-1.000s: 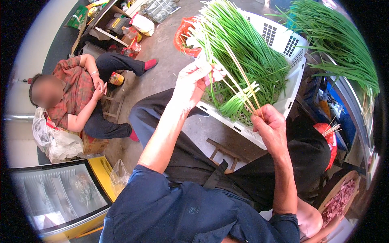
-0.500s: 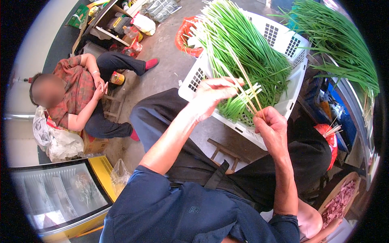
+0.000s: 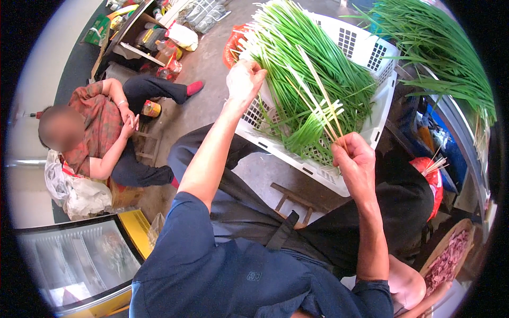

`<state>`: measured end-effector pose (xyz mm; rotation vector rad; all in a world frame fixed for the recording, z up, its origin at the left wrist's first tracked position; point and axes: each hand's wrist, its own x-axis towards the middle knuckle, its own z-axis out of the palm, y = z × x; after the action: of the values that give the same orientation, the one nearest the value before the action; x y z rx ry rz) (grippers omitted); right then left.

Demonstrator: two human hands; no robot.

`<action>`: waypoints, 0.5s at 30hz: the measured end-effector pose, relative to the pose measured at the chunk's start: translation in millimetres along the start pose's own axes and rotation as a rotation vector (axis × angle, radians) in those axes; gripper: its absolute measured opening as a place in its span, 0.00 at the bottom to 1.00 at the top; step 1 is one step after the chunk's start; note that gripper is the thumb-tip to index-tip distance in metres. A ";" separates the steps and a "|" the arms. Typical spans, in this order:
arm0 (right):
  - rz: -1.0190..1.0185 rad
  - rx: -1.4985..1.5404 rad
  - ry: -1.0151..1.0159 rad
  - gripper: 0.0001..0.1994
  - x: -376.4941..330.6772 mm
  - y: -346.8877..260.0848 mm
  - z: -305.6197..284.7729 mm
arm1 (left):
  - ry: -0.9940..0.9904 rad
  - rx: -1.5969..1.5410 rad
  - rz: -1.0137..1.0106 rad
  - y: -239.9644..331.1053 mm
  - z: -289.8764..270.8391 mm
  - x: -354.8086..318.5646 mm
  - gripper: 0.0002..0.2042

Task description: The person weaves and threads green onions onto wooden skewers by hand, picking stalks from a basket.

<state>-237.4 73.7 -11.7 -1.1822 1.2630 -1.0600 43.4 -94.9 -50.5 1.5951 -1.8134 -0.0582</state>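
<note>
In my right hand, two thin bamboo skewers are pinched near their lower ends and point up and away. A small bundle of garlic chives with pale cut ends sits on the skewers just above the fingers. My left hand is closed at the left side of a white plastic crate, beside pale stalk ends. Whatever lies between its fingers is hidden. Long green garlic chives are heaped in the crate in front of me.
More chives lie on a surface at the far right. A red bag with skewers is by my right knee, and a basket of pinkish pieces at lower right. Someone in a plaid shirt sits left, above a glass-topped freezer.
My left hand has moved from beside the skewers up and left to the crate's far left edge, and its fingers have closed. The right hand keeps hold of the skewers nearly in place.
</note>
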 end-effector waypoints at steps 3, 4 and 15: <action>0.006 -0.067 0.020 0.05 1.3 -0.9 -0.1 | -0.009 0.093 0.057 2.0 5.9 1.7 0.10; 0.002 -0.058 0.031 0.05 1.6 -0.7 -0.4 | 0.022 0.103 0.079 3.9 5.8 0.6 0.11; -0.068 -0.102 0.019 0.05 3.1 6.5 3.1 | -0.101 0.195 0.442 8.8 -35.7 -18.8 0.14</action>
<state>-234.5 71.6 -18.6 -1.3037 1.3124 -1.0686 54.5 -61.7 -28.6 1.2993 -2.2691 0.2516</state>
